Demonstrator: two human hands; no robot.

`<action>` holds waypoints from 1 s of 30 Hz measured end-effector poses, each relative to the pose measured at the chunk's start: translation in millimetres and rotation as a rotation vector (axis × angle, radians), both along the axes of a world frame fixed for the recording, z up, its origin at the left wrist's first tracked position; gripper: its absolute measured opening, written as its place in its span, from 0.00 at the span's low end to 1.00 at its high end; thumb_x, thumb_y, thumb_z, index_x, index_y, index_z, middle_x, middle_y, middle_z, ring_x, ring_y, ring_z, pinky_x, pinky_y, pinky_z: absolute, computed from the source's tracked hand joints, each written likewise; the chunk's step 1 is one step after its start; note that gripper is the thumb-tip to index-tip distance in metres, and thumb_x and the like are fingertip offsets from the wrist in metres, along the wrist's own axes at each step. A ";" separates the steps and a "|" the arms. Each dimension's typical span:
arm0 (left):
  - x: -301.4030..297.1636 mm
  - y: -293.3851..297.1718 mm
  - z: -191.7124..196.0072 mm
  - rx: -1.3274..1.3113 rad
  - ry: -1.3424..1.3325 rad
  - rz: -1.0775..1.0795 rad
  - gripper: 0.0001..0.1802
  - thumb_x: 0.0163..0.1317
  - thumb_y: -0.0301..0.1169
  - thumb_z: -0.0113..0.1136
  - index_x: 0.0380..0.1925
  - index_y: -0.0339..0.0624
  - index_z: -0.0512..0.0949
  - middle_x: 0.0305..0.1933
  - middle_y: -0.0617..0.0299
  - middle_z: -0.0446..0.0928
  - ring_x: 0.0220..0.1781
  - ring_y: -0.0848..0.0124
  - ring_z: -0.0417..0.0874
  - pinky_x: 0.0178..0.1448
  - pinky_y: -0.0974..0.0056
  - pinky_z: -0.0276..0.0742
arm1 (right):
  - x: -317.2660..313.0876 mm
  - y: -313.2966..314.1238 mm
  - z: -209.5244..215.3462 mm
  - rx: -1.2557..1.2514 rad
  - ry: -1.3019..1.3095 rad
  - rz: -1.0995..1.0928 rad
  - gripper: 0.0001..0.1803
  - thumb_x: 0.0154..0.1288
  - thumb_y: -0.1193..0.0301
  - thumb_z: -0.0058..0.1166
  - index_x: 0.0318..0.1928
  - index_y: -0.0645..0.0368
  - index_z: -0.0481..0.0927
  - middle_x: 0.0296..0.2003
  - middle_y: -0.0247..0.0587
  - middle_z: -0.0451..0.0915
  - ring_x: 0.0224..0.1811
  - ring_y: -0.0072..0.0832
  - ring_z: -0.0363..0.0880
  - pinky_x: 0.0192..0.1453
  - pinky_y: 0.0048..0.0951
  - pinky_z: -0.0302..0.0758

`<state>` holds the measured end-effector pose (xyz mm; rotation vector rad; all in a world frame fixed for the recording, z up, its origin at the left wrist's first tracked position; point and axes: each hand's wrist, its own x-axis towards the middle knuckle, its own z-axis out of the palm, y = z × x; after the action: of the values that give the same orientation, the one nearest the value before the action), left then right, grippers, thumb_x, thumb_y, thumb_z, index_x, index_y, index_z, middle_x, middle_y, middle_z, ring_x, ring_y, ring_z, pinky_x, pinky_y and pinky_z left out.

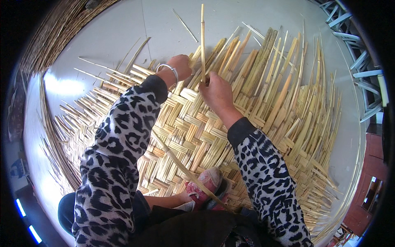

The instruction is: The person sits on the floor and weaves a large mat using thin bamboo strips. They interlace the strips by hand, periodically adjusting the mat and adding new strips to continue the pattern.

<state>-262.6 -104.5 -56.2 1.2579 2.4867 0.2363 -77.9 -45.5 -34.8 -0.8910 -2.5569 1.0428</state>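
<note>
A large mat of flat, pale yellow-green reed strips lies on the floor, woven in a herringbone pattern. My right hand is closed in a pinch on a reed strip, which points up and away from the mat. Just to its left, my left hand, with a silver bangle at the wrist, is curled at the mat's far edge. Ends of other strips come out by its fingers, and its grip is partly hidden. Long unwoven ends fan out beyond and to the right.
My feet in pink patterned shoes rest on the mat, with a loose strip slanting across. Bundles of thin stalks lie at far left. A metal rack and a reddish-brown cabinet stand at right.
</note>
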 end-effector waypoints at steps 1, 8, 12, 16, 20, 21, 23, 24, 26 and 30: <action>2.6 5.2 1.5 -0.049 0.006 -0.012 0.17 0.53 0.32 0.59 0.40 0.33 0.83 0.45 0.38 0.81 0.51 0.43 0.82 0.55 0.52 0.79 | 1.2 0.1 1.6 -0.010 0.018 0.001 0.12 0.61 0.66 0.58 0.38 0.63 0.76 0.30 0.57 0.82 0.37 0.54 0.82 0.43 0.51 0.77; -6.3 21.3 9.2 -0.127 -0.307 -0.040 0.18 0.54 0.43 0.64 0.28 0.35 0.83 0.31 0.50 0.83 0.30 0.61 0.83 0.40 0.58 0.80 | 9.4 0.9 13.4 -0.075 0.088 0.010 0.13 0.60 0.66 0.58 0.39 0.63 0.76 0.30 0.57 0.82 0.37 0.54 0.82 0.42 0.50 0.76; -10.9 12.8 1.2 0.071 -0.661 0.086 0.15 0.59 0.41 0.64 0.30 0.39 0.82 0.24 0.62 0.79 0.23 0.72 0.78 0.31 0.66 0.75 | 9.2 0.9 12.8 -0.114 0.101 -0.023 0.14 0.60 0.66 0.59 0.40 0.63 0.76 0.31 0.57 0.82 0.38 0.54 0.82 0.43 0.49 0.77; -11.5 5.4 3.2 0.037 -0.833 0.210 0.12 0.59 0.39 0.66 0.33 0.42 0.81 0.25 0.68 0.77 0.23 0.79 0.73 0.24 0.71 0.65 | 7.8 3.5 4.5 -0.146 0.094 -0.038 0.15 0.59 0.66 0.59 0.41 0.63 0.76 0.32 0.56 0.83 0.39 0.53 0.83 0.45 0.48 0.77; -5.3 1.5 5.6 0.063 -0.802 0.171 0.14 0.57 0.40 0.69 0.34 0.41 0.81 0.25 0.68 0.77 0.22 0.80 0.72 0.22 0.72 0.63 | 5.1 6.2 -7.7 -0.181 0.114 -0.080 0.15 0.58 0.68 0.58 0.41 0.65 0.77 0.31 0.52 0.83 0.36 0.46 0.84 0.43 0.42 0.78; -4.1 0.6 5.7 0.088 -0.782 0.156 0.15 0.57 0.40 0.69 0.35 0.41 0.81 0.25 0.68 0.77 0.22 0.79 0.72 0.23 0.71 0.65 | 4.2 6.1 -10.5 -0.184 0.119 -0.106 0.14 0.59 0.68 0.58 0.40 0.66 0.77 0.30 0.50 0.83 0.34 0.40 0.84 0.41 0.38 0.78; -1.4 -1.8 4.2 0.117 -0.745 0.133 0.16 0.57 0.40 0.70 0.36 0.40 0.81 0.25 0.67 0.77 0.23 0.79 0.74 0.25 0.71 0.68 | 2.9 6.1 -15.7 -0.226 0.122 -0.139 0.14 0.58 0.68 0.58 0.40 0.66 0.77 0.30 0.50 0.83 0.34 0.39 0.84 0.41 0.38 0.78; 0.0 -3.9 2.9 0.135 -0.776 0.148 0.15 0.58 0.38 0.70 0.37 0.39 0.81 0.26 0.67 0.78 0.24 0.79 0.75 0.26 0.71 0.69 | 2.3 6.3 -17.7 -0.265 0.122 -0.148 0.15 0.58 0.68 0.58 0.41 0.67 0.77 0.31 0.53 0.83 0.36 0.44 0.84 0.43 0.41 0.78; 1.5 -8.4 0.2 0.181 -0.847 0.179 0.14 0.59 0.36 0.70 0.38 0.37 0.80 0.28 0.66 0.79 0.27 0.78 0.77 0.29 0.70 0.73 | 0.6 7.0 -20.2 -0.306 0.104 -0.167 0.16 0.57 0.67 0.58 0.42 0.66 0.78 0.33 0.55 0.83 0.39 0.49 0.84 0.46 0.45 0.78; 3.0 -19.3 -4.8 0.389 -1.192 0.286 0.12 0.60 0.29 0.67 0.41 0.35 0.80 0.35 0.63 0.81 0.33 0.75 0.81 0.37 0.68 0.78 | -3.2 7.8 -21.1 -0.219 -0.030 -0.108 0.17 0.58 0.65 0.57 0.45 0.63 0.80 0.36 0.54 0.84 0.42 0.49 0.84 0.48 0.45 0.78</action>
<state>-259.6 -123.8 -61.0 0.5308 1.5487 1.1794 -81.1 -37.7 -55.9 -1.0929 -2.4198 1.3031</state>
